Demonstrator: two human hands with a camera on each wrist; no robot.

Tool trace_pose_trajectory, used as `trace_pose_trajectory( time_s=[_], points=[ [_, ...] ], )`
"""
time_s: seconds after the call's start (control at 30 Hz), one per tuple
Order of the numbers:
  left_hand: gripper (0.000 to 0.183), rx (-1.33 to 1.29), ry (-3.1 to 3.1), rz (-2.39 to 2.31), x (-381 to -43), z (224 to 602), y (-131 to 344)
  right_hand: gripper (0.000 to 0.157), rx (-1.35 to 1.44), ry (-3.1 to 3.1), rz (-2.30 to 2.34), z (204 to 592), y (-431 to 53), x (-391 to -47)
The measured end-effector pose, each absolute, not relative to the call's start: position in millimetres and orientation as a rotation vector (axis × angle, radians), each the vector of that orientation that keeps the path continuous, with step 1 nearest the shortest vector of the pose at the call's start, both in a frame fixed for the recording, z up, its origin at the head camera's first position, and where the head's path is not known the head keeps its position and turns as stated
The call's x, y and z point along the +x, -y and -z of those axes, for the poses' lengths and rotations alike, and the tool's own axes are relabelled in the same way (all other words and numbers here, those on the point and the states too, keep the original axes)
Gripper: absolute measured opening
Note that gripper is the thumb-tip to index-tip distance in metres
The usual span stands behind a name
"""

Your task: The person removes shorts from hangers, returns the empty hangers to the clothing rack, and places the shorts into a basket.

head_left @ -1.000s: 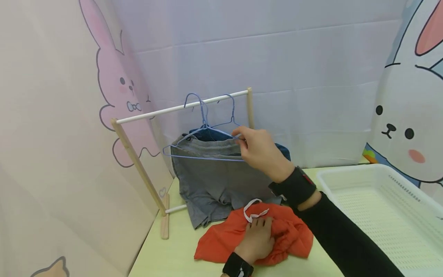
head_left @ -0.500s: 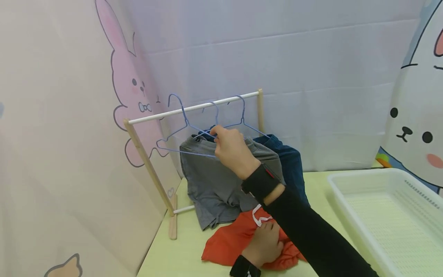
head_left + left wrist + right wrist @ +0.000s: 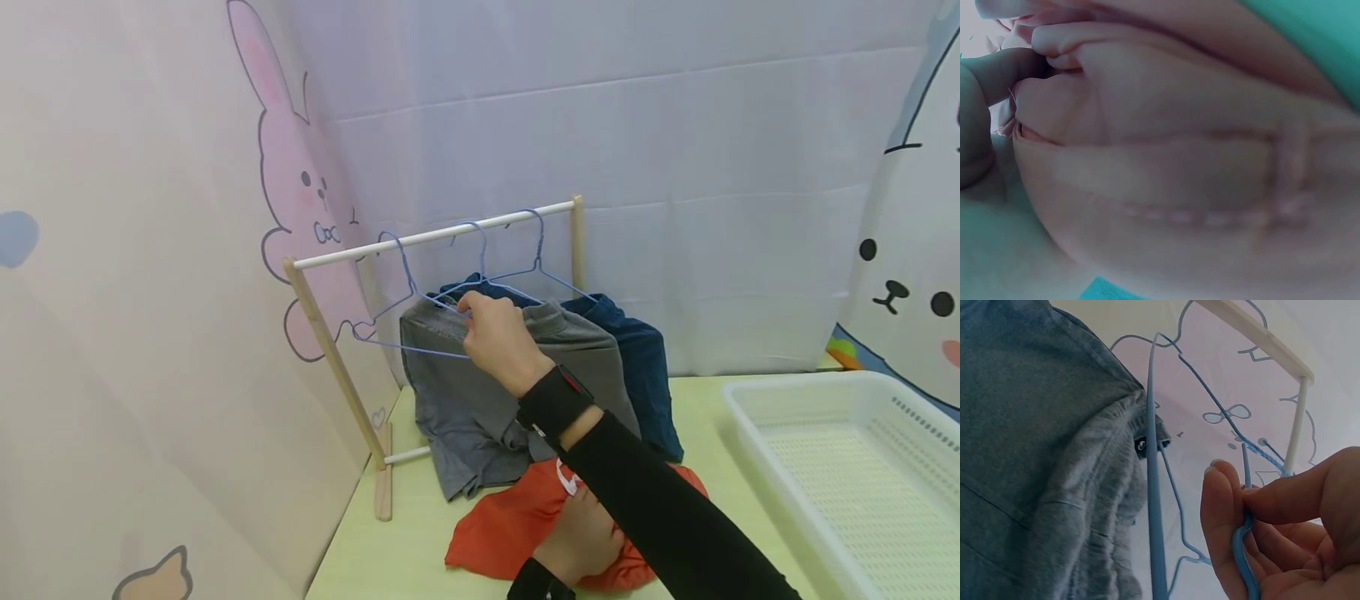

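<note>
My right hand (image 3: 468, 312) pinches the wire of an empty blue hanger (image 3: 405, 347), whose hook lies at the white rod (image 3: 450, 232) of a small wooden rack. In the right wrist view, thumb and fingers of that hand (image 3: 1244, 494) clamp the blue hanger (image 3: 1152, 487) beside the grey shorts (image 3: 1035, 456). The grey shorts (image 3: 465, 400) hang on a second hanger, with a dark blue garment (image 3: 637, 367) behind on a third. My left hand (image 3: 581, 533), mostly hidden under my right arm, grips an orange garment (image 3: 502, 533) on the table. The left wrist view shows only curled fingers (image 3: 1041, 62), very close.
A white perforated basket (image 3: 757, 417) stands at the right on the pale green table (image 3: 375, 558). The rack's wooden post and foot (image 3: 382, 492) stand by the cartoon-printed wall on the left. A pale curtain hangs close behind the rack.
My right hand carried the empty hanger leftward; its hook rose above the rod and now sits at the rod's left part. The left hand stayed on the orange garment.
</note>
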State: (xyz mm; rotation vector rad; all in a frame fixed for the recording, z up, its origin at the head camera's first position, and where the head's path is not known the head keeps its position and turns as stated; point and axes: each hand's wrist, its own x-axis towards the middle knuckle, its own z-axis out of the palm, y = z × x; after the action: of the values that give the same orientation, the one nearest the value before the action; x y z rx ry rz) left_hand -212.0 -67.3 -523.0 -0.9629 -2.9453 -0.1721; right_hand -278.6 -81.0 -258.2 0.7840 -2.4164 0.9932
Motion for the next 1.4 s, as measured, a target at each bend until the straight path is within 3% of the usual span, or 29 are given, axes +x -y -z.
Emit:
trace_pose_trajectory(
  time_s=[0.7,1.13,1.4],
  points=[
    [0.05,-0.843,3.037,0.232,-200,533,42,0.031,0.826,2.461,-1.06,285,47,-282],
    [0.044,-0.78,2.928,0.496,-203,524,52,0.028,0.627,2.366,-1.086,256,-40,-253],
    [0.056,-0.786,2.944,0.689,-205,515,68,0.026,0.59,2.4,-1.043,290,-93,-235]
  ],
)
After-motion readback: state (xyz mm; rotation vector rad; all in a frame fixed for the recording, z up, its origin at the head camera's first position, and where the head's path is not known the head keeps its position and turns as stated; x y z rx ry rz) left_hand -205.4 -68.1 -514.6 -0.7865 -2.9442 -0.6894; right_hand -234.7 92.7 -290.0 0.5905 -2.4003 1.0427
